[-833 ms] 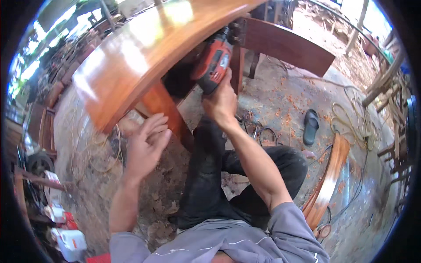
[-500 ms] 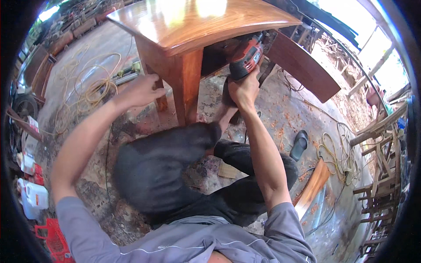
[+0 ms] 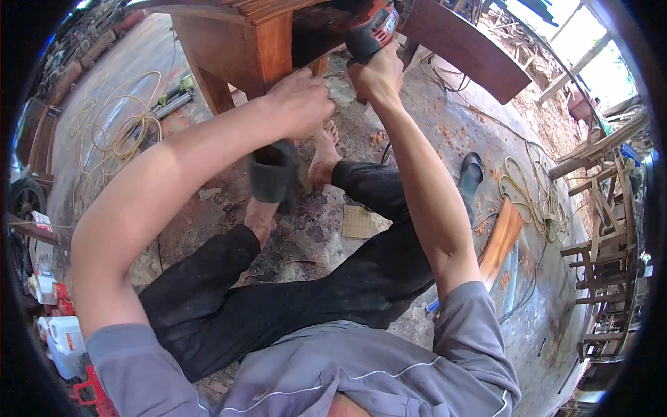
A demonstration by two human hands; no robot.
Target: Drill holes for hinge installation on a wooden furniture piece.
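My right hand (image 3: 379,73) grips a red and black power drill (image 3: 372,31) by its handle, under a polished wooden table (image 3: 229,38). The drill's front end is cut off by the picture's upper edge. My left hand (image 3: 302,104) is closed, its fingers curled in beside the lower end of the table's near corner post (image 3: 272,52). Whatever those fingers hold, if anything, stays hidden. To the right of the drill is a flat, dark brown wooden board (image 3: 465,48).
My bare foot (image 3: 323,156) rests below my left hand, and a dark slipper (image 3: 272,170) is on my other leg's foot. Another slipper (image 3: 471,174), a curved wood piece (image 3: 501,236) and coiled yellow cords (image 3: 135,135) lie on the floor. White jugs (image 3: 66,340) stand left.
My left hand has swung right and closed beside the table post. My right hand and the drill have shifted slightly up and left. The table sits higher in view and my legs have spread.
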